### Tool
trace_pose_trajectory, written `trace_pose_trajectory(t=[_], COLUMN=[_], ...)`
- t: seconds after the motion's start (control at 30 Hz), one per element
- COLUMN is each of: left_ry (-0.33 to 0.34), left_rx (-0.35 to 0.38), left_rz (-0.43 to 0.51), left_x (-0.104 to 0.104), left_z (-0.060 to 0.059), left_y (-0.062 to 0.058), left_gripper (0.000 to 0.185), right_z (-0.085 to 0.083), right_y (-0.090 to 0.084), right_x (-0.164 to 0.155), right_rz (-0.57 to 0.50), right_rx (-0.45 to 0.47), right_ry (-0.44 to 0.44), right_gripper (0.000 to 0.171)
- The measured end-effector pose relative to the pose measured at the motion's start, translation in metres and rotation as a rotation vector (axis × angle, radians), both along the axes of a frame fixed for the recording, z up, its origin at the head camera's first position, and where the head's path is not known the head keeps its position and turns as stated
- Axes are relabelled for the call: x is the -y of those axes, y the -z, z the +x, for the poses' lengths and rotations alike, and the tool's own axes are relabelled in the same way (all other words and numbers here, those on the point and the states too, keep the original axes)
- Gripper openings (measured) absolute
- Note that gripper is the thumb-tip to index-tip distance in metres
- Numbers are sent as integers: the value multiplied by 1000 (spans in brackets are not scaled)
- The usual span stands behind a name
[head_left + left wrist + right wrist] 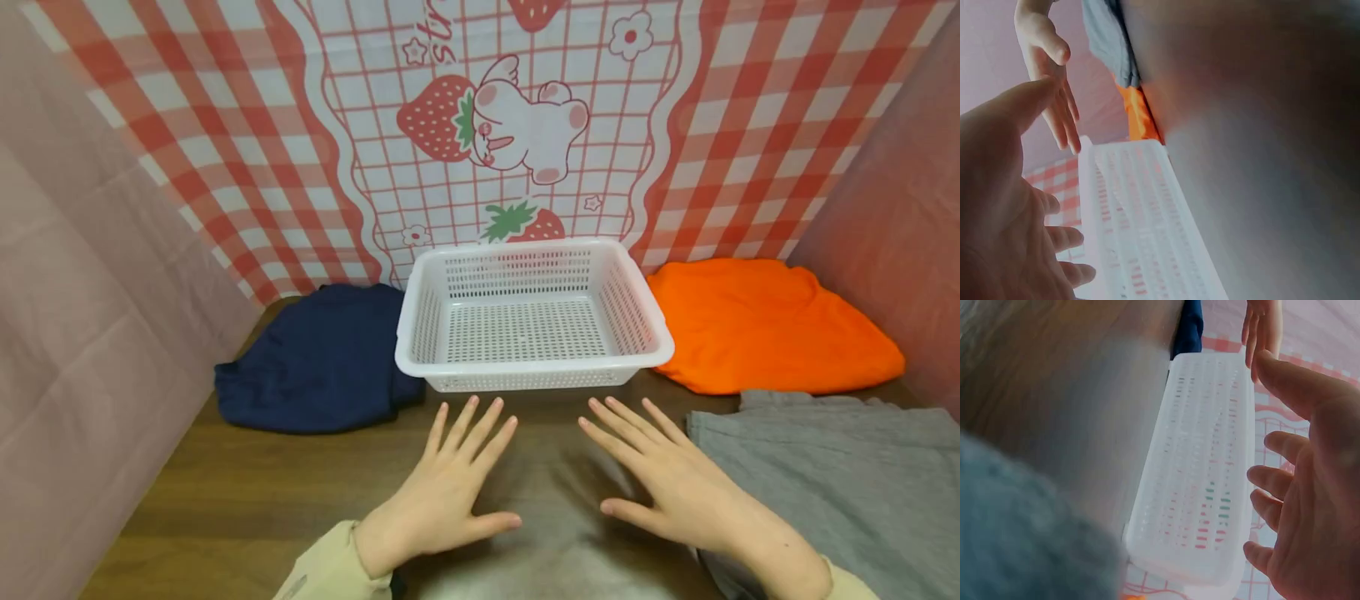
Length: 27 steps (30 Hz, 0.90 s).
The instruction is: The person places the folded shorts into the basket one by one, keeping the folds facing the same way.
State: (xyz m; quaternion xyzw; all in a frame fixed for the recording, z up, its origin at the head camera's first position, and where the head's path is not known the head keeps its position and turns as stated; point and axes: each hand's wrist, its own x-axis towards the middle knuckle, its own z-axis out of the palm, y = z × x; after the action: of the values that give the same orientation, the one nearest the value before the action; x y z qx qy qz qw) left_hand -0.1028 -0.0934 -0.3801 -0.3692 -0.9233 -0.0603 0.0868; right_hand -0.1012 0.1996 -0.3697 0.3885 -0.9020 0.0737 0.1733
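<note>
Both hands hover flat above the wooden table [247,492], fingers spread and straight, holding nothing. My left hand [450,483] is just in front of the white plastic basket [530,365], and my right hand [663,475] is beside it, next to a grey cloth [832,475]. The basket is empty. In the left wrist view my left hand [1004,206] shows its palm near the basket [1147,225]. In the right wrist view my right hand [1310,506] is spread beside the basket [1197,469].
A folded navy cloth [315,362] lies left of the basket and an orange cloth [765,321] lies to its right. A strawberry-print checked backdrop [517,125] stands behind, with pink walls [90,317] on both sides.
</note>
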Motion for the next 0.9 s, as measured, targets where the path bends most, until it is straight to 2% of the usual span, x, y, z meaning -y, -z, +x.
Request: trace_pose_trajectory(t=[0.13,0.33,0.5,0.7,0.9], left_ry=[45,57,88,107,141], left_rx=[1,-16,12,20,52], left_rz=[21,7,-10,-39,-77], left_x=[-10,-22,-33,-48,-63], left_z=[-4,-9,-11,-12,-12], left_y=[-3,-8,-10,-10,-11], left_gripper=[95,93,92,91,88], right_z=[2,5,10,18,24], right_y=[-2,-5,-11,-22,-28], right_x=[-6,-15,-25,-38,-54], right_rz=[-5,6,25,58,64], right_rx=[2,-31,-40,62,135], right_ry=[33,58,160,288,351], right_gripper=[86,82,78,78,78])
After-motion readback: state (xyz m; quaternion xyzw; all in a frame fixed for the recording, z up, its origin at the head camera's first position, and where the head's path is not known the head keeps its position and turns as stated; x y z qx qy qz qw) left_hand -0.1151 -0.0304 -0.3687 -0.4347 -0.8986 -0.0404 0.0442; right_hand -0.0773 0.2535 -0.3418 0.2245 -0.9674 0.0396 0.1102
